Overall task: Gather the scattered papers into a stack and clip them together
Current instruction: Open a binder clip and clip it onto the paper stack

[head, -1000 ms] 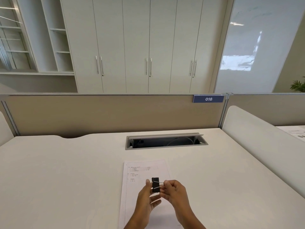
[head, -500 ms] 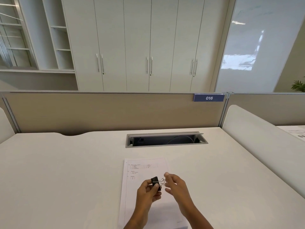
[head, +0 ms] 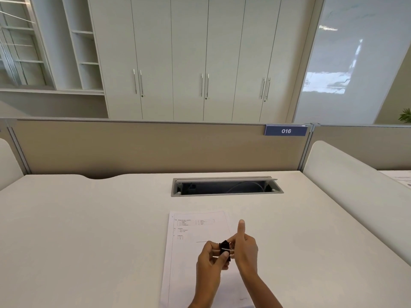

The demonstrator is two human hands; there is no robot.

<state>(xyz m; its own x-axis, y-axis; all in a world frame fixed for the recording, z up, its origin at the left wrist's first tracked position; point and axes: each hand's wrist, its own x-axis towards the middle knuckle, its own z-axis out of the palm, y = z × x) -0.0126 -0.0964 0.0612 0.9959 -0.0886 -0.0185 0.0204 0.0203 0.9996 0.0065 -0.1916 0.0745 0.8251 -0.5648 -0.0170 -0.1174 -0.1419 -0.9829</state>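
Both of my hands are raised just above the lower half of the paper stack (head: 189, 265), meeting around a small black binder clip (head: 224, 247). My left hand (head: 210, 262) pinches the clip's black body between thumb and fingertips. My right hand (head: 246, 250) curls its fingers in against the clip's silver wire handles, while its thumb sticks straight up and touches nothing. The clip is held in the air, off the sheets, and whether its mouth is pressed open I cannot tell. The papers lie squared up in one pile on the white desk (head: 89, 230), the long side running away from me, with printed lines and a small table near the far end. Beyond the pile, a cable tray (head: 225, 187) is sunk into the desktop with its lid raised and a wire inside. To the right stands a white rounded side divider (head: 355, 187). Behind the desk runs a beige partition (head: 133, 147) bearing a blue "016" label (head: 285, 131). Farther back are tall white cabinets (head: 189, 58), open shelves (head: 75, 52) to the left and a glossy white wall panel (head: 360, 63) to the right.
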